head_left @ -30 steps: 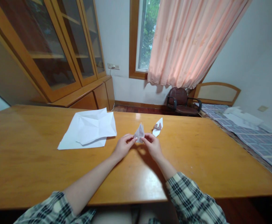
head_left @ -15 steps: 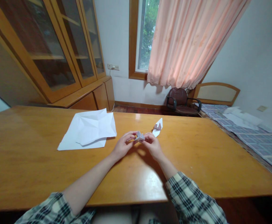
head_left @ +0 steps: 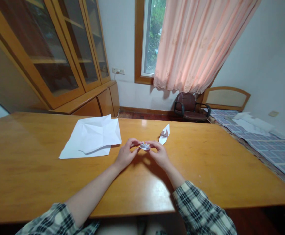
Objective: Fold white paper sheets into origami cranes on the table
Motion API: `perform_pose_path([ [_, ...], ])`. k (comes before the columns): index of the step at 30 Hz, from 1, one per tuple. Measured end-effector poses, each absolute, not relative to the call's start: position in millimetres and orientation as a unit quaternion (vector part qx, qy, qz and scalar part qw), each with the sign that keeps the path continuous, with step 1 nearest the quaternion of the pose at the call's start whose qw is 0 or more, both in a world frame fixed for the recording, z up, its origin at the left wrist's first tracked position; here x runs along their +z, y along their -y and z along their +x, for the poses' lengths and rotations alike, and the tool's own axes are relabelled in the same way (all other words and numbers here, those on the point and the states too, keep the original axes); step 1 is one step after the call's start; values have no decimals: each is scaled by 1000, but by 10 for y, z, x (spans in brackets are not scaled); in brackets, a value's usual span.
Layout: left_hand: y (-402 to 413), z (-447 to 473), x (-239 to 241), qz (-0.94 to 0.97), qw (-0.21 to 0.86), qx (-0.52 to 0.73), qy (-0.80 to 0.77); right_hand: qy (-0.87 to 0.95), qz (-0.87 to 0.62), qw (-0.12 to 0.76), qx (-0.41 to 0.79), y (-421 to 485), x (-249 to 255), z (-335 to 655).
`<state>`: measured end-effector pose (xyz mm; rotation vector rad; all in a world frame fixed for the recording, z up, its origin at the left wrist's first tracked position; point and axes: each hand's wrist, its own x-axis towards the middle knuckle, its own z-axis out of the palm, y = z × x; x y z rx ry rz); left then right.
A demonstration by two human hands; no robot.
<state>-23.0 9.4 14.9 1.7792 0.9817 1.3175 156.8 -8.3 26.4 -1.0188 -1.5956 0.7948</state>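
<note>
A small piece of folded white paper (head_left: 145, 146) with several points is held above the table, pinched between my two hands. My left hand (head_left: 127, 153) grips its left side with thumb and fingers closed. On the opposite side, my right hand (head_left: 160, 154) pinches it the same way. Just beyond my right hand lies a pointed white paper piece (head_left: 164, 134) with a grey-brown folded part across its middle. To the left of my left hand are creased white paper sheets (head_left: 98, 134), one on top of another.
The wooden table (head_left: 46, 182) stretches wide beneath my arms. Behind it stand a glass-door cabinet (head_left: 51, 58), a brown armchair (head_left: 187, 106) and a window with a pink curtain (head_left: 198, 42). A bed (head_left: 250, 140) with a checked cover stands at the right.
The folded paper has been turned between my fingers and now shows more spread points. My fingers have shifted slightly around it. The other papers stay where they were.
</note>
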Motion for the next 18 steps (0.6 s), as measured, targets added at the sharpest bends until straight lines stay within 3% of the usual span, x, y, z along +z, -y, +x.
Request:
perform_pose_path([
  [13,-110,-271,152,789,178,466,-359,693,-415,557,194,77,261,1597],
  [18,-109,-251,164,786,212,466,-346,673,-429,560,225,55,237,1589],
])
